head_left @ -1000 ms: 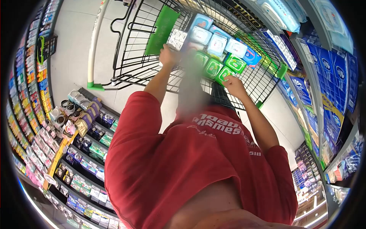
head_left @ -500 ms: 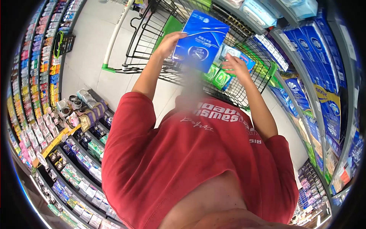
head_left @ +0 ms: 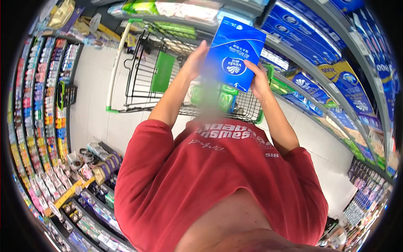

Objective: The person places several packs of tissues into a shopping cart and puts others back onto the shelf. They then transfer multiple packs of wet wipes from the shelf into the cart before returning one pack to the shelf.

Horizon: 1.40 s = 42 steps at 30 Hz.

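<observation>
A blue Vinda pack (head_left: 241, 52) with white lettering is held up over the shopping cart (head_left: 138, 90), tilted, its printed face toward the camera. My left hand (head_left: 196, 62) grips the pack's left edge; a blurred patch covers part of the view beside it. At the lower right edge my right hand (head_left: 258, 80) is closed on the pack, a finger lying over the front. Beneath it, green and white packages (head_left: 226, 98) lie in the cart basket, partly hidden by the pack.
Shelves of blue packs (head_left: 304, 35) curve along the right. Small coloured goods (head_left: 42, 96) fill the racks at left, and more shelves (head_left: 90, 206) stand at lower left. A green panel (head_left: 163, 72) is on the cart. Pale tiled floor (head_left: 94, 90) shows around it.
My right hand has moved from open beside the pack to holding its edge. The pack has shifted right in view and covers other packages in the cart. The view has turned toward the right shelves.
</observation>
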Motion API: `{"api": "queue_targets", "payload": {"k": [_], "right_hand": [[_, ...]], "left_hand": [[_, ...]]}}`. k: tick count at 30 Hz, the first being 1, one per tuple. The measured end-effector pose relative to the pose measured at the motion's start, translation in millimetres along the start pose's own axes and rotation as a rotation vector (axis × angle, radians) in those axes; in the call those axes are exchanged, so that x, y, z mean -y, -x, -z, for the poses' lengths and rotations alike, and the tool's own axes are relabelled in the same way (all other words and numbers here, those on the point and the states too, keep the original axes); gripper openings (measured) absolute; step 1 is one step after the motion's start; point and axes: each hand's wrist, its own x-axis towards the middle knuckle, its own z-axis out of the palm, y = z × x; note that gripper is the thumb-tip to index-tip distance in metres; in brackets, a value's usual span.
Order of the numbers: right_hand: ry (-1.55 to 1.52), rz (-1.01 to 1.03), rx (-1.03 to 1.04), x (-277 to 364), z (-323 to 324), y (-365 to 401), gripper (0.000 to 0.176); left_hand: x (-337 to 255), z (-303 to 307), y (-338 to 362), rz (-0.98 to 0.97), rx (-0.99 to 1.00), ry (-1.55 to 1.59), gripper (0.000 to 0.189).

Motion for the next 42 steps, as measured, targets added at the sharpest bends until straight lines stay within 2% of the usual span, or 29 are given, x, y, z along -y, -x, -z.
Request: {"api": "queue_targets", "payload": {"k": [2, 5, 7, 9, 11, 12, 13, 15, 18, 19, 21, 22, 23, 25, 26, 27, 28, 29, 31, 32, 33, 37, 39, 41, 42], "right_hand": [[-0.185, 0.035, -0.011, 11, 4, 8, 0.042], [-0.308, 0.099, -0.034, 28, 8, 24, 0.041], [-0.325, 0.126, -0.056, 38, 13, 32, 0.041], [-0.354, 0.152, -0.021, 40, 27, 30, 0.044], [-0.369, 0.160, -0.017, 42, 33, 30, 0.049], [-0.381, 0.167, -0.002, 44, 34, 34, 0.049], [-0.393, 0.172, 0.014, 46, 33, 37, 0.049], [-0.421, 0.247, 0.003, 49, 31, 38, 0.049], [-0.417, 0.308, 0.032, 49, 33, 36, 0.049], [-0.419, 0.315, 0.037, 53, 32, 37, 0.049], [-0.448, 0.249, 0.092, 61, 31, 43, 0.032], [-0.431, 0.210, 0.120, 70, 26, 50, 0.032], [-0.364, 0.133, 0.131, 72, 35, 45, 0.048], [-0.189, 0.041, 0.233, 91, 40, 51, 0.051], [-0.074, 0.122, 0.240, 102, 29, 55, 0.052], [-0.021, 0.118, 0.273, 108, 23, 57, 0.052], [0.071, 0.099, 0.306, 114, 19, 56, 0.055], [0.162, 0.081, 0.338, 120, 16, 52, 0.058], [0.294, 0.027, 0.315, 121, 17, 45, 0.059], [0.264, 0.030, 0.321, 116, 20, 42, 0.058], [0.235, 0.031, 0.326, 111, 22, 41, 0.057], [0.275, -0.078, 0.325, 105, 25, 47, 0.058], [-0.012, -0.168, 0.424, 99, 35, 39, 0.062], [-0.165, -0.028, 0.340, 99, 42, 30, 0.077], [-0.304, -0.015, 0.328, 103, 44, 35, 0.080]], "left_hand": [[0, -11, -5, 0.023, 0.071, 0.005, 0.069], [3, -31, -3, -0.014, 0.030, 0.045, 0.077], [4, -31, 0, -0.050, 0.198, -0.055, 0.075], [6, -27, -2, -0.018, 0.219, -0.085, 0.074], [7, -30, -2, -0.002, 0.024, -0.043, 0.067], [14, -17, -7, 0.027, 0.041, -0.092, 0.052], [14, -22, -5, 0.024, 0.057, -0.101, 0.052], [18, -31, 9, -0.058, 0.281, -0.567, 0.039], [33, -24, 6, -0.003, 0.332, -0.598, 0.035], [29, -22, 3, -0.008, 0.334, -0.605, 0.035], [19, -18, -5, 0.035, 0.289, -0.373, 0.040], [5, -45, 2, 0.047, 0.165, -0.156, 0.061], [-7, -49, 1, 0.047, 0.167, -0.158, 0.061], [-34, -38, -8, -0.093, 0.262, 0.040, 0.084], [-48, -27, -21, -0.108, 0.400, 0.093, 0.087], [-56, -17, -29, -0.121, 0.536, 0.147, 0.091], [-70, -71, -4, -0.250, 0.277, -0.117, 0.094], [-72, -71, -7, -0.261, 0.215, 0.007, 0.082], [-72, -64, -5, -0.217, 0.274, -0.181, 0.066], [-69, -66, 2, -0.164, 0.213, -0.110, 0.059], [-65, -64, 5, -0.144, 0.204, -0.134, 0.061], [-60, -54, 16, -0.045, 0.305, -0.160, 0.066], [-59, -46, 18, -0.009, 0.364, -0.180, 0.068], [-59, -42, 14, -0.182, 0.339, -0.117, 0.070], [-61, -46, 17, -0.183, 0.278, -0.042, 0.070]]}}
